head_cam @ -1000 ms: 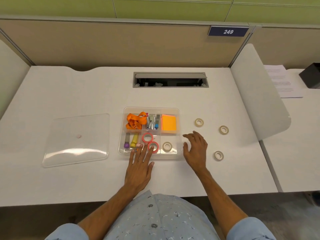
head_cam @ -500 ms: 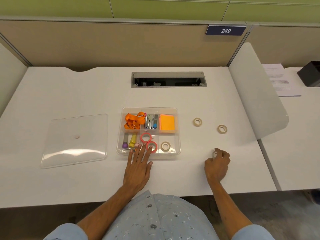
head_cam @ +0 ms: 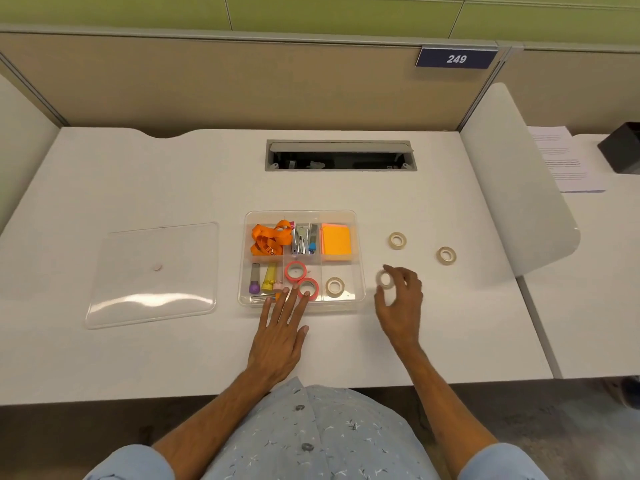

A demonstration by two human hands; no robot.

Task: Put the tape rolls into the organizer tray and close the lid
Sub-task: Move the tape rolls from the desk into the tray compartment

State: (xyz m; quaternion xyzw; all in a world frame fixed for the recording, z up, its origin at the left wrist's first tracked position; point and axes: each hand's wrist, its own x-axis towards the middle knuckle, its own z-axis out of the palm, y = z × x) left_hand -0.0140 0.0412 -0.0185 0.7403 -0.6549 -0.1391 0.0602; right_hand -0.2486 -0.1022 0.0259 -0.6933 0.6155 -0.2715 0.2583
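White laminate covers the bench (head_cam: pixel 173 174), and I see nothing on it that blocks my route, so the risks sit with the smaller things. Clear plastic makes the lid (head_cam: pixel 152 275) hard to read; it lies flat well to the left of the organizer tray (head_cam: pixel 360 258), and I judge I could misalign it at closing if any roll stands proud of a compartment wall. The tray itself is light-looking and see-through; my left hand (head_cam: pixel 280 334) lies open and flat on the bench with its fingertips (head_cam: pixel 296 286) over the tray's near edge by the two pink tape rolls (head_cam: pixel 301 278), which should stop it sliding if I knock it. My right hand (head_cam: pixel 401 306) pinches one beige tape roll (head_cam: pixel 384 279) between thumb and fingers, just beside the tray's right wall and apparently lifted off the bench. The pinch looks shallow, on the rim only, so I think the roll could slip, land on edge and run off across the bench. It could also catch the wall on the way in. One beige roll (head_cam: pixel 335 286) already lies in the near right compartment, so a careless drop might stack them crookedly. Two more beige rolls (head_cam: pixel 397 241) (head_cam: pixel 446 255) wait on the bench further right, well apart.
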